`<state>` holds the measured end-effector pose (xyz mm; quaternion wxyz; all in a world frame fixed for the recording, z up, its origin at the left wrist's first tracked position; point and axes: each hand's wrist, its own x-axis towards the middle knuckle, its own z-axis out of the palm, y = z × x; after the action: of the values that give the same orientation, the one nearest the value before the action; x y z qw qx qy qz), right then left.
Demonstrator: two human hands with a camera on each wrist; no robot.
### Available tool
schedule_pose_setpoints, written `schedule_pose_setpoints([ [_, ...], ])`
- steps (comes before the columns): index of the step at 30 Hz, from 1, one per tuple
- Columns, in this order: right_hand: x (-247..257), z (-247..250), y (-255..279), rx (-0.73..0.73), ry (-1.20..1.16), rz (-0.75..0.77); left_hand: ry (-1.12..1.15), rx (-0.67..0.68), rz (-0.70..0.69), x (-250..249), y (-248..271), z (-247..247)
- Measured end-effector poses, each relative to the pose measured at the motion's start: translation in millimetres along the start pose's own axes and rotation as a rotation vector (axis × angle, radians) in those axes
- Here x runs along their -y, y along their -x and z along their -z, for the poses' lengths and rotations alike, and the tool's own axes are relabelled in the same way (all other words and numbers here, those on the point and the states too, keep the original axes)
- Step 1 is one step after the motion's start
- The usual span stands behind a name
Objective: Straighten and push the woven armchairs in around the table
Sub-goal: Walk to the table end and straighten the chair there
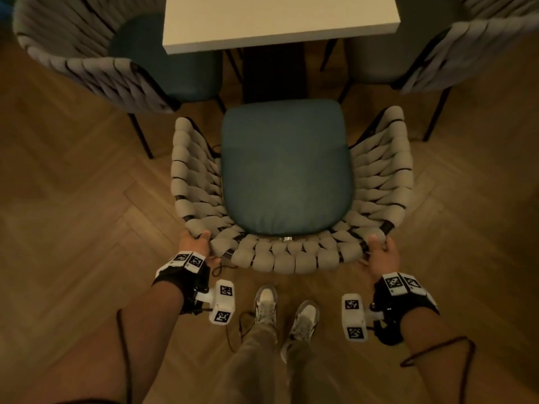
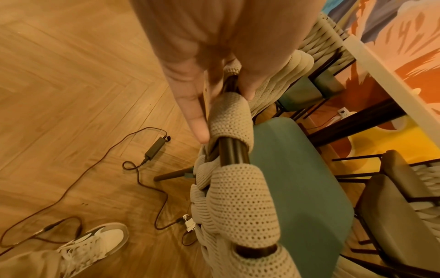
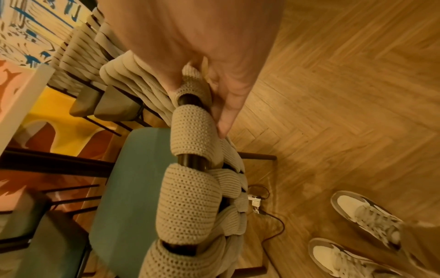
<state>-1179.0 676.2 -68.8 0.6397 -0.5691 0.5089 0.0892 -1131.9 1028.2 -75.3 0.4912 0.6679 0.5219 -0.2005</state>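
Note:
A woven armchair (image 1: 291,258) with beige knitted straps and a teal seat cushion (image 1: 285,170) stands in front of me, facing the white table (image 1: 277,21). Its seat front lies short of the table edge. My left hand (image 1: 195,243) grips the back rim at its left corner, thumb over the top. My right hand (image 1: 382,252) grips the rim at the right corner. In the left wrist view my left hand (image 2: 209,90) wraps the strapped dark tube (image 2: 233,150). The right wrist view has my right hand (image 3: 214,94) curled round the same rim (image 3: 192,161).
Two more woven armchairs flank the table: one at the left (image 1: 96,59), one at the right (image 1: 455,56). Cables and a power adapter (image 2: 154,148) lie on the herringbone wood floor (image 1: 73,199) behind the chair. My feet (image 1: 285,313) stand just behind its back.

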Motion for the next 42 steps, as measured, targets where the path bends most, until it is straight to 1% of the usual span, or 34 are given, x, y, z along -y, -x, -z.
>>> schedule_pose_setpoints([
  [3,8,-5,-9,-0.023,-0.011,-0.008,0.027,-0.002,-0.005,-11,-2,-5],
  [6,11,-13,-14,-0.083,0.013,-0.015,0.003,-0.01,-0.014,-12,-3,-7],
  [10,1,-17,-28,-0.19,0.141,0.015,-0.023,-0.056,-0.018,-12,-8,-9],
  [13,7,-19,-24,-0.225,0.226,0.015,-0.07,-0.074,-0.025,-12,-9,-11],
  [18,17,-16,-23,-0.234,0.281,0.026,-0.099,-0.08,-0.038,-9,-14,-17],
  [23,22,-14,-26,-0.256,0.324,0.047,-0.099,-0.097,-0.052,-3,-31,-21],
  [28,21,-16,-21,-0.3,0.408,0.085,-0.133,-0.117,-0.1,-3,-25,-19],
  [33,14,-11,-13,-0.322,0.446,0.076,-0.137,-0.093,-0.097,-2,-14,-17],
  [39,10,-12,-9,-0.343,0.434,0.075,-0.167,-0.1,-0.09,-3,-14,-17],
  [42,13,-13,-9,-0.344,0.442,0.071,-0.215,-0.122,-0.118,-6,-15,-16],
])
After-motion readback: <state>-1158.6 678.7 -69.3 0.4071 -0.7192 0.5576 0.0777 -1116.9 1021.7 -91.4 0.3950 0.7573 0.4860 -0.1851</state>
